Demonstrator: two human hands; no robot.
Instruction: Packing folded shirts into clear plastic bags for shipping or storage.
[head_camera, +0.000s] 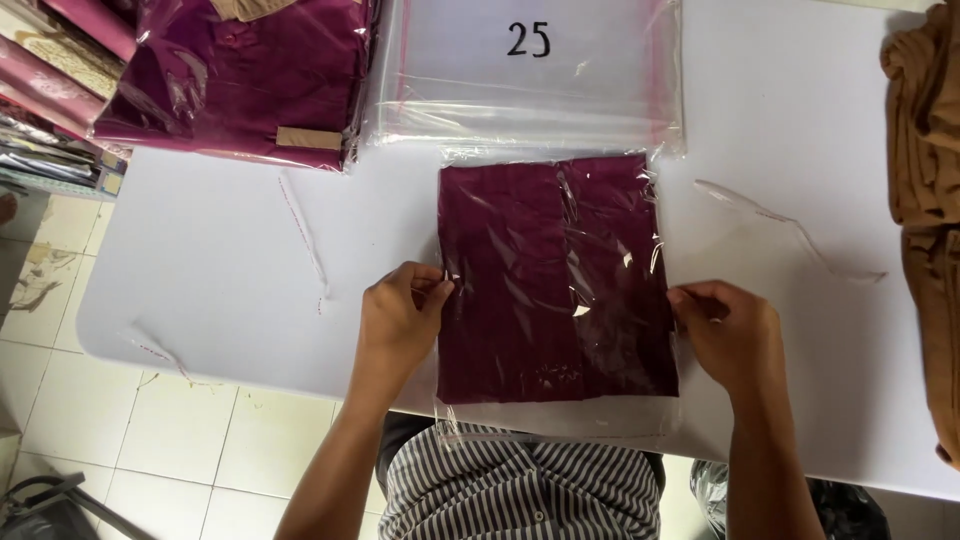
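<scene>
A folded maroon garment inside a clear plastic bag (555, 280) lies flat on the white table (220, 260), its open flap hanging over the near edge. My left hand (400, 315) pinches the bag's left edge about halfway down. My right hand (730, 325) pinches the right edge at the same height. Both hands hold the plastic, with the garment between them.
A stack of empty clear bags (530, 75) lies just beyond the garment. A pile of bagged maroon garments (240, 75) sits at the far left. Brown cloth (930, 200) is heaped along the right edge. Peeled adhesive strips (305, 235) (790, 230) lie on the table.
</scene>
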